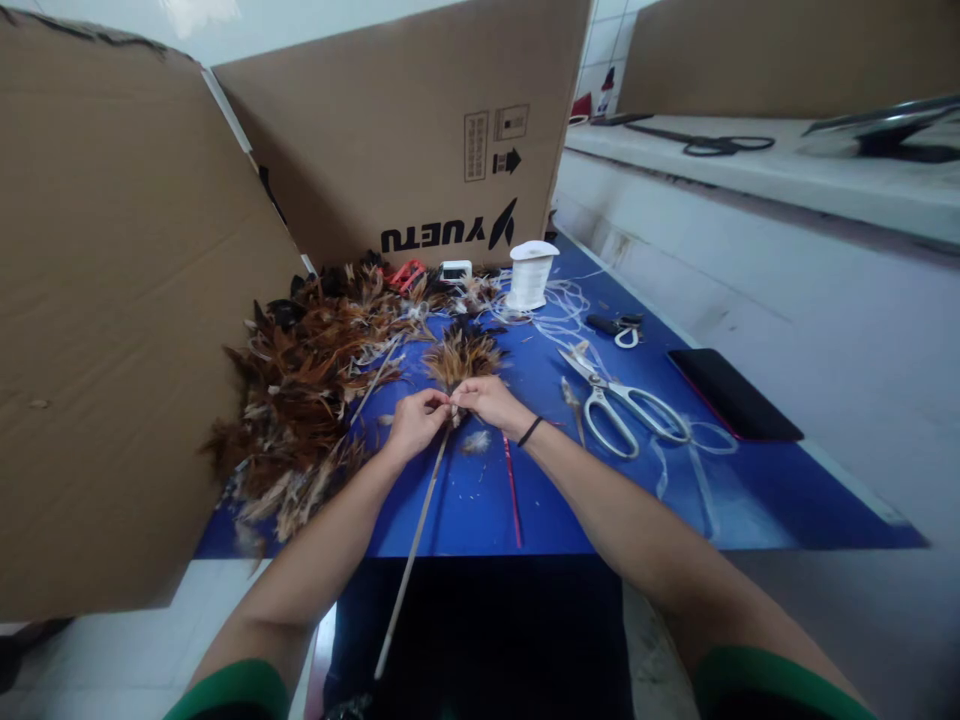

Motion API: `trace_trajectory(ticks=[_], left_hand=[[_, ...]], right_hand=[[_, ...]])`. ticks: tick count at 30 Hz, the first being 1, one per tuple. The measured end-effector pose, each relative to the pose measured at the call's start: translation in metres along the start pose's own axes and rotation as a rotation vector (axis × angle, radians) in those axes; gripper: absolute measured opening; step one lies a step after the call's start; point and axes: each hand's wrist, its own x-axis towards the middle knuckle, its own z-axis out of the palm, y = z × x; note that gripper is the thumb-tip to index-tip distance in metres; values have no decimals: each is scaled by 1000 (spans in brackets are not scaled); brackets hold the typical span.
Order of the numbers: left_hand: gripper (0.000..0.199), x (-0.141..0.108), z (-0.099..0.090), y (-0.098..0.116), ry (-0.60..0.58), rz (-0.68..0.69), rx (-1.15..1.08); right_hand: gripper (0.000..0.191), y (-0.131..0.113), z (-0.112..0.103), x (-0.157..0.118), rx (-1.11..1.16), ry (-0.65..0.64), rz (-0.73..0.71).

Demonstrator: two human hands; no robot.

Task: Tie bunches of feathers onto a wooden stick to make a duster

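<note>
A partly made feather duster [465,352] lies in front of me, its brown and black feathers fanned out away from me. Its thin wooden stick [414,545] runs back toward my lap, past the table edge. My left hand [417,422] is closed in a pinch at the base of the feathers. From the other side my right hand [491,402] pinches the same spot, its fingertips meeting the left ones. Any thread or small feather between the fingertips is too small to make out. A large heap of loose brown feathers [315,370] lies to the left.
Silver scissors [622,400], small black-handled snips [616,328] and a phone [735,394] lie right on the blue tabletop [472,520]. A white ribbon spool [531,276] stands behind with loose strands. A red strip [511,490] lies near the front. Cardboard [390,130] walls the back and left.
</note>
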Motion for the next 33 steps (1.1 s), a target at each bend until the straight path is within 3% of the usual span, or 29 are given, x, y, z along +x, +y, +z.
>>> trace_trajectory(ticks=[7, 14, 22, 33], left_hand=[[12, 2, 0, -9, 8, -9, -100], [5, 1, -6, 6, 81, 171, 21], [10, -1, -2, 13, 52, 5, -215], [8, 4, 7, 0, -9, 29, -208]], right_hand=[[16, -2, -2, -1, -7, 0, -1], [14, 2, -2, 1, -63, 11, -9], [14, 9, -4, 3, -211, 5, -33], [20, -15, -14, -11, -710, -40, -192]])
